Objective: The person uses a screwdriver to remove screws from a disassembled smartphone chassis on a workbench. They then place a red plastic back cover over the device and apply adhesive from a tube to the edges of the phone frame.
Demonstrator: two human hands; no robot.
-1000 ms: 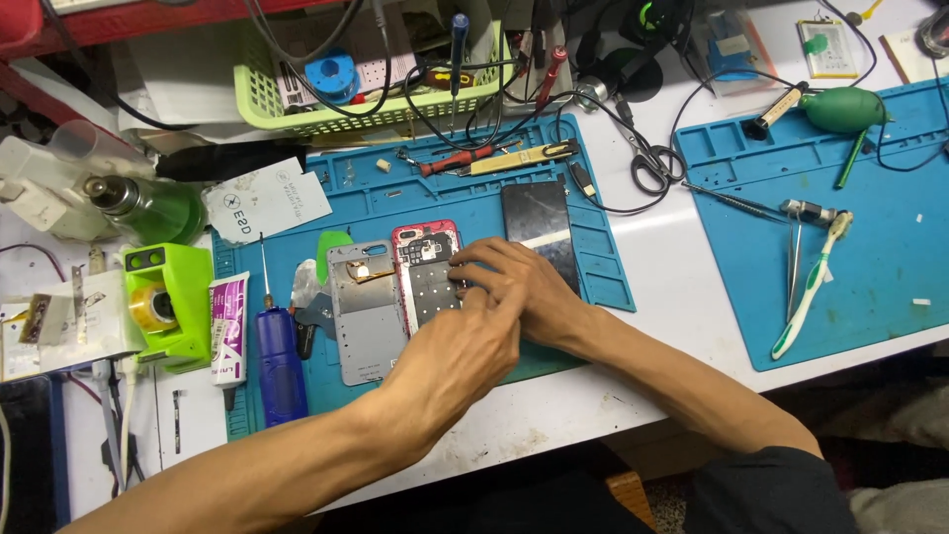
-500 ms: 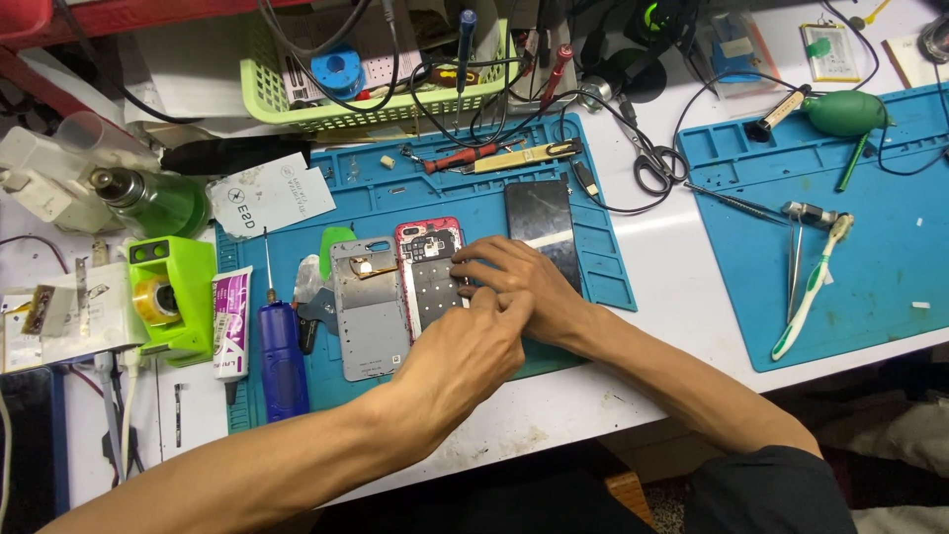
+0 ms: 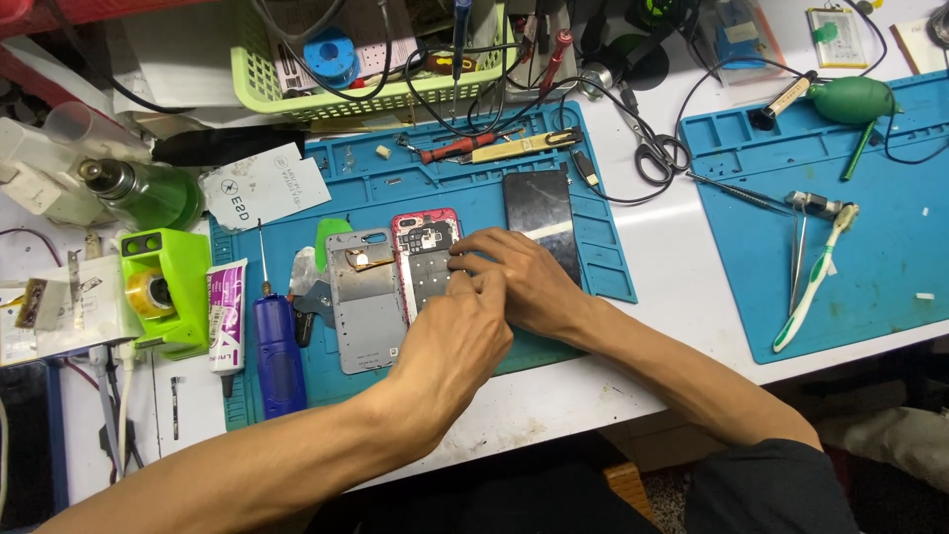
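An opened phone with a red frame [image 3: 423, 249] lies on the blue work mat [image 3: 474, 193], its inside facing up. My left hand [image 3: 450, 341] comes in from the lower left and covers the phone's lower half, fingers curled onto it. My right hand [image 3: 524, 277] reaches in from the lower right, fingertips pressed on the phone's middle beside the left fingers. A grey metal back plate [image 3: 361, 297] lies just left of the phone. Just right of it, partly under my right hand, is a black screen panel [image 3: 539, 208]. What the fingertips pinch is hidden.
Left of the mat are a blue pen-shaped tool [image 3: 277, 346], a white glue tube [image 3: 227, 316], a green tape dispenser [image 3: 158, 292] and a green bottle [image 3: 148, 193]. A green basket [image 3: 297, 94] with cables stands behind. Scissors [image 3: 657, 158], tweezers and a toothbrush [image 3: 816, 272] lie near a second blue mat [image 3: 890, 227].
Both hands stay on the phone; the fingertips have shifted only slightly over its middle. Nothing else on the bench has moved.
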